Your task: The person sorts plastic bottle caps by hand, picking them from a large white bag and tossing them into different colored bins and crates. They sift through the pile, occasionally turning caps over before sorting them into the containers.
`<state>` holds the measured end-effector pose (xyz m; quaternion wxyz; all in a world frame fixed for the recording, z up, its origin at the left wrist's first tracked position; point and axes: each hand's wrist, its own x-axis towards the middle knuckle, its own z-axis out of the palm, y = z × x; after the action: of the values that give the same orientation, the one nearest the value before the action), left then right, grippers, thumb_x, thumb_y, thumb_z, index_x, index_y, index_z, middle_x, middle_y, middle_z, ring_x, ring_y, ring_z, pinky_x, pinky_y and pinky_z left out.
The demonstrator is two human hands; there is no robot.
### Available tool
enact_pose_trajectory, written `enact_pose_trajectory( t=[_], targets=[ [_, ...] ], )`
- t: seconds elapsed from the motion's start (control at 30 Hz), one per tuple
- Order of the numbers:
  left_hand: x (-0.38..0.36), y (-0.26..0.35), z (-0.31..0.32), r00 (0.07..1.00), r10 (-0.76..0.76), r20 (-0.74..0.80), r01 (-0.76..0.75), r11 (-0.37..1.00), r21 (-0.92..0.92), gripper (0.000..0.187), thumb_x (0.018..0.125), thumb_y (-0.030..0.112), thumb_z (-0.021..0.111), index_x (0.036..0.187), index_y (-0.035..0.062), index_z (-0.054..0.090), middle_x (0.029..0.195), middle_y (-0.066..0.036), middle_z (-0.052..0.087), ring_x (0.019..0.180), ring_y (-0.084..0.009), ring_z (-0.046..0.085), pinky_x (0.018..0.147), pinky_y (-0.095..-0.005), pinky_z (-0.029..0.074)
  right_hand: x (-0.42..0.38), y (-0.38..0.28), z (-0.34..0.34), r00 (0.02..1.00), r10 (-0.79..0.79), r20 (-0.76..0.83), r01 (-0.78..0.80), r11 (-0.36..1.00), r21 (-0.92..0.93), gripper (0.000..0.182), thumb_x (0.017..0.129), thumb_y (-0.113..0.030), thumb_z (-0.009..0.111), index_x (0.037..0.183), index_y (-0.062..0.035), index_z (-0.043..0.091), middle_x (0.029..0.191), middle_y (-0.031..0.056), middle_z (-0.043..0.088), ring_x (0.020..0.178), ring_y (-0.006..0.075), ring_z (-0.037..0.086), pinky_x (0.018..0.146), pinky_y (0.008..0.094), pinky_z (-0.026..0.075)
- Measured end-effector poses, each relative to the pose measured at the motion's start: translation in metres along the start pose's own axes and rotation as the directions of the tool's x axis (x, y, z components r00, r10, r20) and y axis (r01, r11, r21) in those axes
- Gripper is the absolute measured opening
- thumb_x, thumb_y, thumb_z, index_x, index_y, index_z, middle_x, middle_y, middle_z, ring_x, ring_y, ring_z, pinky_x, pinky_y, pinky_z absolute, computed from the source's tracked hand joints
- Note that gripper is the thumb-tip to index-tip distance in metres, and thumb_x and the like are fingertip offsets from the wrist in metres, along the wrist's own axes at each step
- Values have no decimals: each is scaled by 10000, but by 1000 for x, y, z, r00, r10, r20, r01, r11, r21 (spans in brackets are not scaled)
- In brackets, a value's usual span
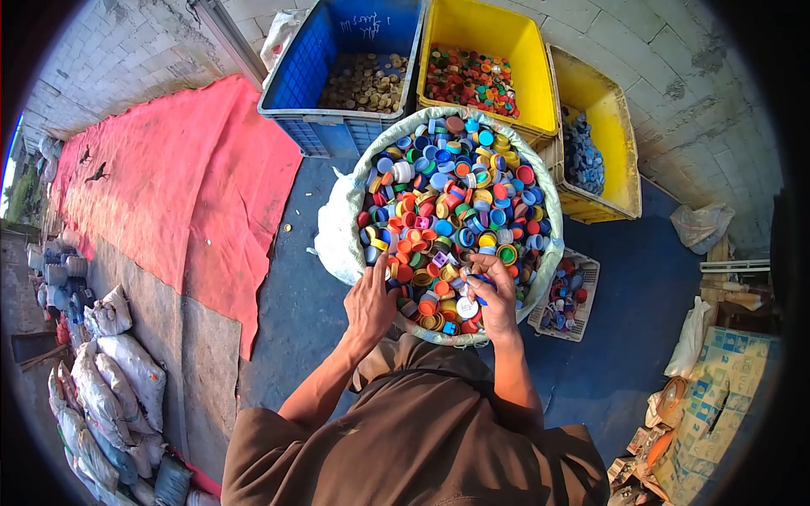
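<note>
A large round sack (548, 181) with a rolled-down rim stands in front of me, heaped with plastic bottle caps (439, 202) of many colours. My left hand (369, 305) rests at its near left edge, fingers stretched out over the caps, with nothing visible in them. At the near right, my right hand (498, 297) is closed around a blue bottle cap (481, 289), its fingertips just above the heap. A white round cap (467, 308) lies between my hands, close to a purple cap (440, 260).
Behind the sack stand a blue crate (291, 72) with yellowish caps, a yellow crate (531, 59) with red and green caps, and another yellow crate (620, 143) with blue pieces. A white basket (578, 325) sits right. Filled sacks (131, 371) and red cloth (169, 169) lie left.
</note>
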<state>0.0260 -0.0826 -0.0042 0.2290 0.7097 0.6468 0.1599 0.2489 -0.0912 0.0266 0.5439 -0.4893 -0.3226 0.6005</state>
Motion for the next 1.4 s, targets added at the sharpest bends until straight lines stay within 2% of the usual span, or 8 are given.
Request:
enact_pose_trajectory(
  t=[0.33, 0.77, 1.03, 1.13, 1.2, 1.27, 1.3, 1.4],
  targets=[
    [-6, -7, 11, 986, 80, -145, -81, 997, -4, 834, 746, 117, 752, 1465, 98, 328, 995, -113, 694, 836, -282, 683, 707, -371, 527, 0, 3, 1, 1000, 25, 6, -25, 1000, -8, 352, 801, -107, 673, 1137, -48, 584, 920, 11, 517, 720, 59, 472, 628, 213, 400],
    [-2, -5, 13, 998, 25, -64, -26, 1000, -4, 932, 751, 205, 762, 1501, 67, 226, 909, -121, 692, 738, -293, 672, 618, -381, 507, 0, 4, 3, 998, 48, 40, -48, 999, -20, 361, 828, -93, 638, 1172, -16, 562, 947, 31, 538, 714, 83, 491, 638, 232, 417],
    [4, 18, -16, 992, -120, 50, 124, 987, -104, 896, 746, 275, 789, 1435, 42, 266, 1067, -112, 704, 834, -309, 689, 698, -405, 529, 1, 3, -5, 995, 72, 73, -85, 978, 193, 331, 842, -88, 614, 1163, -24, 568, 932, 37, 553, 703, 94, 522, 624, 241, 436],
    [10, 28, -38, 994, -100, 35, 106, 951, -291, 615, 810, 268, 738, 1297, 14, 461, 952, -149, 685, 741, -264, 679, 649, -359, 514, 1, 1, -14, 991, 109, 75, -130, 912, 389, 307, 878, -115, 559, 1170, -20, 563, 978, 80, 591, 715, 138, 554, 639, 279, 455],
    [21, 44, -47, 987, -132, 96, 163, 804, -572, 404, 865, 263, 678, 1135, -22, 583, 894, -125, 648, 669, -195, 620, 608, -313, 489, 1, 2, -26, 989, 113, 90, -144, 836, 529, 326, 905, -188, 511, 1175, -12, 559, 1036, 118, 624, 799, 204, 598, 709, 347, 485],
    [32, 43, -32, 917, -124, 379, 399, 320, -859, 302, 930, 257, 536, 1107, 23, 610, 847, -39, 582, 601, -111, 492, 512, -254, 375, -3, -1, -35, 983, 182, 4, -142, 752, 643, 342, 899, -201, 513, 1175, -7, 564, 1046, 118, 628, 863, 223, 606, 759, 373, 491],
    [38, 53, -32, 867, -46, 497, 499, 55, -865, 294, 943, 251, 483, 1114, 50, 612, 841, -14, 562, 582, -83, 436, 487, -230, 312, -4, -8, -38, 976, 213, -41, -124, 706, 697, 350, 896, -208, 514, 1175, -4, 566, 1051, 118, 630, 894, 232, 610, 784, 385, 494],
    [54, 97, -16, 799, 69, 598, 601, -138, -787, 312, 967, 282, 421, 1062, 40, 594, 934, -66, 604, 661, -137, 529, 537, -267, 419, -9, -14, -61, 978, 154, -137, 4, 649, 760, 349, 864, -191, 545, 1155, -2, 589, 1091, 138, 622, 990, 272, 598, 894, 419, 484]
  ],
)
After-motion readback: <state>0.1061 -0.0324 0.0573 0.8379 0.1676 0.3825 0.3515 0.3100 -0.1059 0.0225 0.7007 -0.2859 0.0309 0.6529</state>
